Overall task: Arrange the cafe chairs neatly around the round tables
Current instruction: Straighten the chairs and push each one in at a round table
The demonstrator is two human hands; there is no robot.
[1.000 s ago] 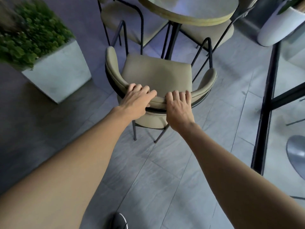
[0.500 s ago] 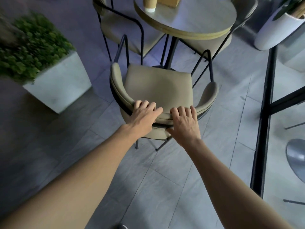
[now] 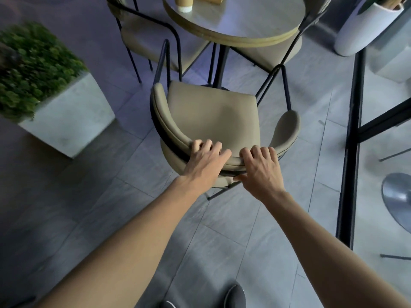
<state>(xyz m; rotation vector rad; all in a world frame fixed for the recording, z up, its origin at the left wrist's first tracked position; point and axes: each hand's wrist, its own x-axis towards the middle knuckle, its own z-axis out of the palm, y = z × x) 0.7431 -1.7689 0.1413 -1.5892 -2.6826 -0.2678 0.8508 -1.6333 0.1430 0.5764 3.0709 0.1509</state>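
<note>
A beige padded chair (image 3: 211, 112) with a curved backrest and black metal legs stands in front of me, its seat facing the round table (image 3: 240, 25). My left hand (image 3: 205, 161) grips the top of the backrest, fingers curled over its rim. My right hand (image 3: 260, 167) grips the backrest just to the right, fingers over the top and thumb below. Two more beige chairs sit at the table, one at the far left (image 3: 142, 34) and one at the far right (image 3: 278, 52), partly hidden under the tabletop.
A concrete planter (image 3: 66, 123) with a green bush stands on the floor at left. A black metal frame post (image 3: 352, 141) runs down the right side. A white vase (image 3: 364, 27) is at top right. A paper cup (image 3: 183, 3) stands on the table.
The chair sits lower in view and farther from the table edge than a second ago, turned slightly. Both hands stay on the backrest. More of the tabletop and a cup have come into view.
</note>
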